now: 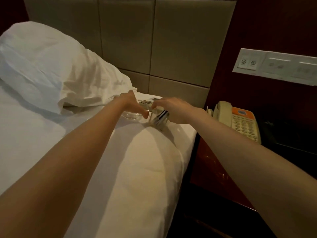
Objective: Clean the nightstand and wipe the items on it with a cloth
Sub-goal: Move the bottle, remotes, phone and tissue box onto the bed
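Both my arms reach over the white bed (137, 169) to items lying on the sheet near the headboard. My left hand (131, 104) hovers over a clear glass ashtray (131, 116). Its thumb points toward my right hand and its fingers are hidden behind the hand. My right hand (173, 110) curls its fingers over a clear glass item (158, 120) with a shiny dark-and-silver piece in it. More small items (145, 102) lie blurred between the hands. The dark red nightstand (211, 170) stands right of the bed. No cloth is in view.
A cream and orange telephone (238, 120) sits at the back of the nightstand. A white switch panel (274, 66) is on the dark wall above it. A white pillow (51, 66) lies at the left against the padded beige headboard (154, 40).
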Demonstrator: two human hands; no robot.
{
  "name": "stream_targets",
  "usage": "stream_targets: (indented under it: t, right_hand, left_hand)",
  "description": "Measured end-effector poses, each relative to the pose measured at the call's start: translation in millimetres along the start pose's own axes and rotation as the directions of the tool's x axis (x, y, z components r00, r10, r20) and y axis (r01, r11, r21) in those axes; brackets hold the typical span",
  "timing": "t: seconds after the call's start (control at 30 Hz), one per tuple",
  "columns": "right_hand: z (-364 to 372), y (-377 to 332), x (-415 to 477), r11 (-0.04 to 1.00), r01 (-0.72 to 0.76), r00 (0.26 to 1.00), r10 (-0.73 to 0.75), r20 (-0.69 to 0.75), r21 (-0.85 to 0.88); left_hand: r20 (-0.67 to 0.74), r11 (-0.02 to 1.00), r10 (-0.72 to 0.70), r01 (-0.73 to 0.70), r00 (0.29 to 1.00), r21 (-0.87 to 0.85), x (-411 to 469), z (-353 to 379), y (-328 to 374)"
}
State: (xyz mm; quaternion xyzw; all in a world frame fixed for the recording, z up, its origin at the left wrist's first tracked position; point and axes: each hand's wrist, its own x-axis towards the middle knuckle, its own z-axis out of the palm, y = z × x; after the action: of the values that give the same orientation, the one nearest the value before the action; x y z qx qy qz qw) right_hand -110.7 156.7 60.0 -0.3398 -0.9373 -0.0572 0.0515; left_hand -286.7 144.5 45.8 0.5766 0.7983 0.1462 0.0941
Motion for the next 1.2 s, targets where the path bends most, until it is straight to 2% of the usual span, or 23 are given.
stream_targets:
  t: [0.3,0.4,0.57,0.73,0.97,1.2]
  right_hand:
    - [6,0,-1,0.999,-0.051,0.998,0.051,0.029,0.008]
    - [-4,1,-10,0.997,-0.082,0.997,0.082,-0.01,0.012]
    - [-20,12,-39,0.977,-0.2,0.979,0.202,-0.013,0.074]
    - [-32,23,-81,0.949,-0.304,0.952,0.306,-0.008,0.086]
    - [-51,42,-174,0.878,-0.465,0.878,0.474,-0.071,0.115]
    - [-69,82,-273,0.752,-0.638,0.747,0.657,-0.105,0.167]
  left_hand:
    - [0.071,0.999,0.006,-0.003,0.997,-0.035,-2,-9,-2]
    - [0.107,0.999,0.032,-0.028,0.994,-0.038,-11,-23,4]
    - [-0.064,0.995,0.077,-0.08,0.995,-0.053,-35,-39,30]
    - [-0.08,0.981,0.175,-0.18,0.981,-0.065,-66,-41,76]
    - [-0.049,0.926,0.336,-0.34,0.94,-0.166,-114,-24,139]
    - [0.017,0.842,0.502,-0.484,0.865,-0.237,-162,4,221]
